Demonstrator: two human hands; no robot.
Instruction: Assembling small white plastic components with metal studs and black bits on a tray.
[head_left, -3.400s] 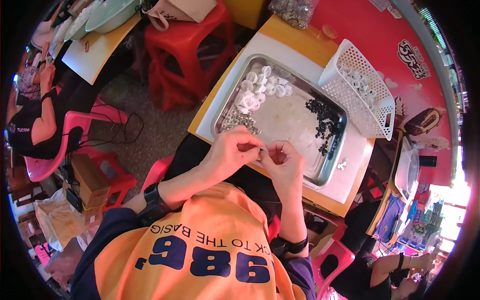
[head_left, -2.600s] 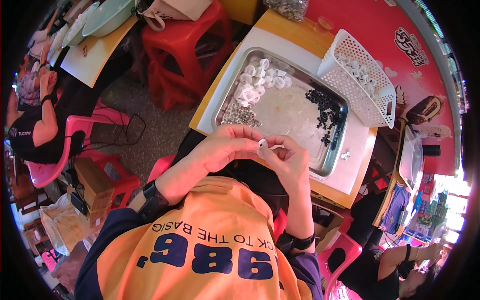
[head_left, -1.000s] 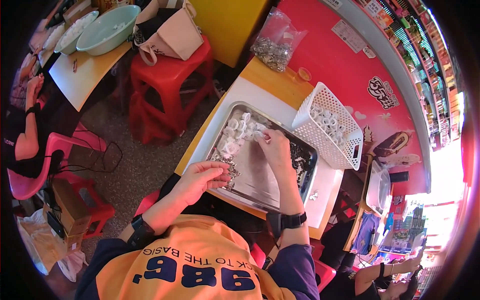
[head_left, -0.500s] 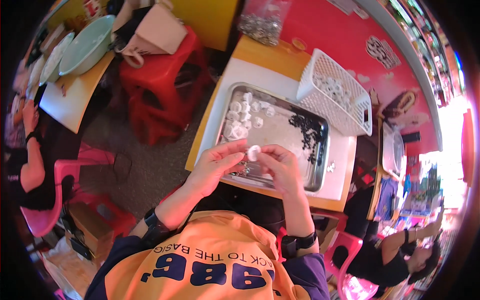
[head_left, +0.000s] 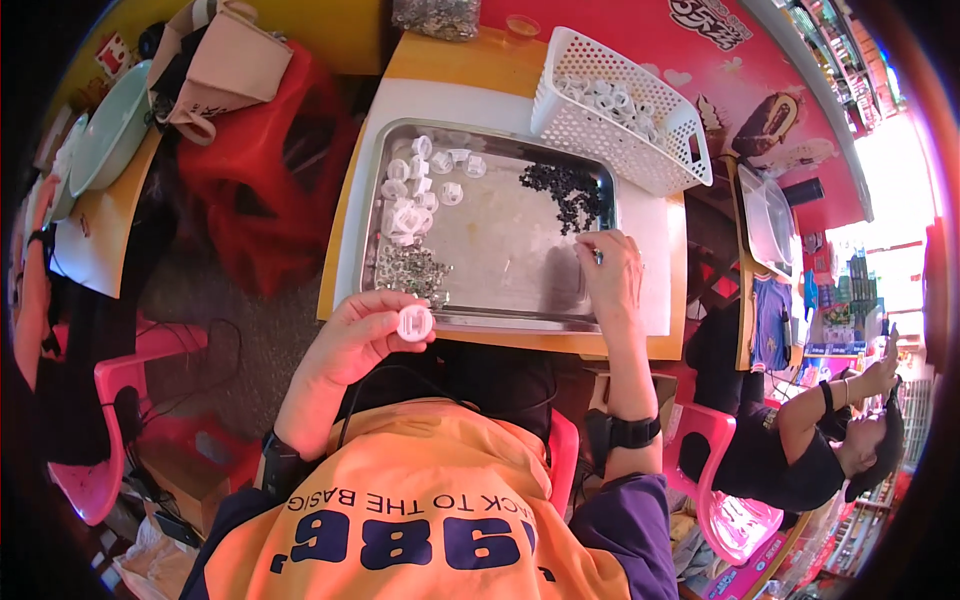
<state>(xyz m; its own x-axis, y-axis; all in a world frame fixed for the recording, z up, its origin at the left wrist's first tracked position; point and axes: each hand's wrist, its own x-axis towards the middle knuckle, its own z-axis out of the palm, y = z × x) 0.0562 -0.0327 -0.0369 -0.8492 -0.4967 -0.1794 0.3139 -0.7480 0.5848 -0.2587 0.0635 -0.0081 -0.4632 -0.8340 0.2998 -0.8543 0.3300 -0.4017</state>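
Observation:
My left hand (head_left: pixel 358 335) is closed on a round white plastic part (head_left: pixel 415 323), held just in front of the tray's near edge. My right hand (head_left: pixel 614 275) is over the right side of the metal tray (head_left: pixel 500 245), its thumb and forefinger pinched together. Something small and dark shows at those fingers, too small to name. Just beyond them lies a spread of small black parts (head_left: pixel 565 195). Along the tray's left side are several white round parts (head_left: pixel 405 218), with a heap of small metal pieces (head_left: pixel 412 275) nearer to me.
A white perforated basket (head_left: pixel 628 160) of white parts stands at the tray's far right corner. A bag of metal pieces (head_left: pixel 436 18) sits at the table's far end. Red stools (head_left: pixel 265 170) are to the left. Other people sit at both sides, one on a pink chair (head_left: pixel 700 440).
My hands have parted. The left keeps the white part and has drawn back toward me; the right has moved away to the black parts. The view has shifted, too.

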